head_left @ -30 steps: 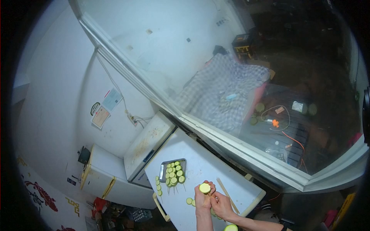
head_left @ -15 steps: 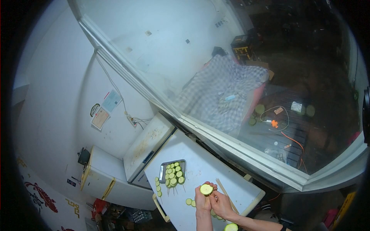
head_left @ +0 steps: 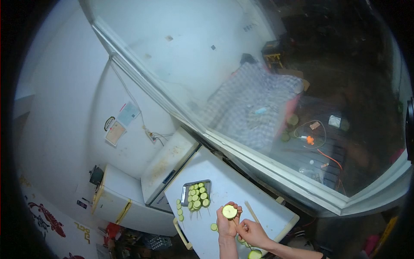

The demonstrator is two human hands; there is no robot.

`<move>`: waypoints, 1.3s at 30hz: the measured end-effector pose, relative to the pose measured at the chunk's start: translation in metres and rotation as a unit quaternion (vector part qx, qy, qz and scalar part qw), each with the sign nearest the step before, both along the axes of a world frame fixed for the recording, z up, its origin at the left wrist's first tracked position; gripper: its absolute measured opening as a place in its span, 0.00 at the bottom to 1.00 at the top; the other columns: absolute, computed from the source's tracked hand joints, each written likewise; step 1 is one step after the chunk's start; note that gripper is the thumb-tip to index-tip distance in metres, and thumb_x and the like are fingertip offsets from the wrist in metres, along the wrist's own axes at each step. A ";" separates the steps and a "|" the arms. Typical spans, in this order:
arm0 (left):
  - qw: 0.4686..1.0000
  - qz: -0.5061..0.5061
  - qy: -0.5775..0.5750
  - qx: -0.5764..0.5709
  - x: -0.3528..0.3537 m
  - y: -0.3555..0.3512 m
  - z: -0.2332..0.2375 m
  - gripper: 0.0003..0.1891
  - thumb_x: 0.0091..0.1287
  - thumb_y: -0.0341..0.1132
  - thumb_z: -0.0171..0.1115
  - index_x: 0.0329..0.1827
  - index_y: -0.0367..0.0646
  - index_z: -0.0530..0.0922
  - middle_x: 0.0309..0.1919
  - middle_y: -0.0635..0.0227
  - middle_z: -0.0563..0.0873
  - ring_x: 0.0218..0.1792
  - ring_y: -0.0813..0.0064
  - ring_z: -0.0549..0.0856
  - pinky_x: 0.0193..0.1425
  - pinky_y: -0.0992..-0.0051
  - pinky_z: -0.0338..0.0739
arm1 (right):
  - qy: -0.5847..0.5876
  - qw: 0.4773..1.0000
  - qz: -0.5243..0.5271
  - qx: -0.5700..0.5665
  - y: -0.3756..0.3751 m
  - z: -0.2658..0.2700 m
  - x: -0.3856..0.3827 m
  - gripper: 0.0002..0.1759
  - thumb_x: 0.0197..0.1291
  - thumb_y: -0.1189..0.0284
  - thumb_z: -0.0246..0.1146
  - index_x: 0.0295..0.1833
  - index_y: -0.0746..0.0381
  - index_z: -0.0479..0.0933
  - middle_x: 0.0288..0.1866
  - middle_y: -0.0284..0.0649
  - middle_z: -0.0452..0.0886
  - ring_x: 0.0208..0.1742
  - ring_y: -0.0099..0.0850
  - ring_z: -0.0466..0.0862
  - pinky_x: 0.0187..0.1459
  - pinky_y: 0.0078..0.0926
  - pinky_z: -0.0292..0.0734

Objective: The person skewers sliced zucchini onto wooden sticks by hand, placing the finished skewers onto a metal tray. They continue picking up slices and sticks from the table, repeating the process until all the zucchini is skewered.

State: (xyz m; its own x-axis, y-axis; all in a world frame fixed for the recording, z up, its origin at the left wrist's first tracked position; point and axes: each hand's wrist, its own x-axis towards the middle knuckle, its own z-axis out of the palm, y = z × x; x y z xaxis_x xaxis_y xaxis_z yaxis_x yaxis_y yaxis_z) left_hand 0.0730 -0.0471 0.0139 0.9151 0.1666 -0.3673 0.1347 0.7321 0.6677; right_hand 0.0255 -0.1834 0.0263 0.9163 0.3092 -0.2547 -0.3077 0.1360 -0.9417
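My left hand (head_left: 227,224) is closed around a round, pale zucchini slice (head_left: 229,211), its cut face up. Just to the right, my right hand (head_left: 252,233) is pinched on a thin skewer (head_left: 234,221) that runs toward the slice's lower edge; most of it is hidden by the fingers. Loose zucchini slices (head_left: 214,226) lie left of my left wrist. A larger cut zucchini piece (head_left: 255,254) lies below my right forearm, with more slices partly covered by my hands. Beyond my right hand lie several bare wooden sticks (head_left: 252,211).
A metal tray (head_left: 184,197) on the white table (head_left: 224,177) holds several skewered zucchini slices (head_left: 197,197), stick ends over its near edge. Another row of slices (head_left: 180,212) lies left of it. A white cabinet (head_left: 170,168) adjoins the table's left side; a window frame (head_left: 276,172) runs behind.
My right hand has drawn slightly away from my left, down and to the right, opening a gap between them. The zucchini slice stays in my left hand. The view has shifted slightly.
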 end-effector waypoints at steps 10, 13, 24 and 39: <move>1.000 -0.007 0.004 -0.012 -0.003 -0.009 -0.001 0.18 0.72 0.44 0.47 0.44 0.34 0.76 0.33 0.60 0.77 0.36 0.63 0.77 0.44 0.68 0.78 | -0.050 0.998 -0.029 -0.004 0.013 -0.025 -0.007 0.13 0.65 0.68 0.61 0.35 0.69 0.73 0.23 0.50 0.80 0.23 0.37 0.81 0.28 0.36 0.73; 1.000 -0.004 0.011 0.006 -0.004 -0.011 0.007 0.18 0.72 0.44 0.48 0.42 0.34 0.76 0.33 0.60 0.77 0.36 0.63 0.77 0.44 0.69 0.77 | -0.046 0.998 -0.034 0.005 0.013 -0.023 -0.008 0.13 0.65 0.68 0.61 0.36 0.69 0.73 0.23 0.49 0.80 0.22 0.35 0.80 0.28 0.35 0.72; 1.000 -0.017 0.012 -0.016 -0.003 -0.008 0.004 0.18 0.71 0.43 0.50 0.41 0.35 0.77 0.32 0.60 0.76 0.37 0.63 0.77 0.43 0.70 0.78 | -0.045 0.998 -0.046 0.020 0.019 -0.027 -0.005 0.11 0.65 0.70 0.61 0.38 0.69 0.75 0.21 0.45 0.78 0.21 0.27 0.75 0.26 0.31 0.69; 0.999 -0.024 0.035 -0.004 -0.009 0.001 -0.006 0.22 0.74 0.47 0.41 0.41 0.37 0.77 0.33 0.60 0.80 0.36 0.62 0.80 0.43 0.66 0.78 | 0.013 0.996 0.000 0.092 0.006 -0.021 0.001 0.13 0.69 0.68 0.63 0.41 0.70 0.79 0.27 0.34 0.83 0.29 0.17 0.78 0.31 0.19 0.72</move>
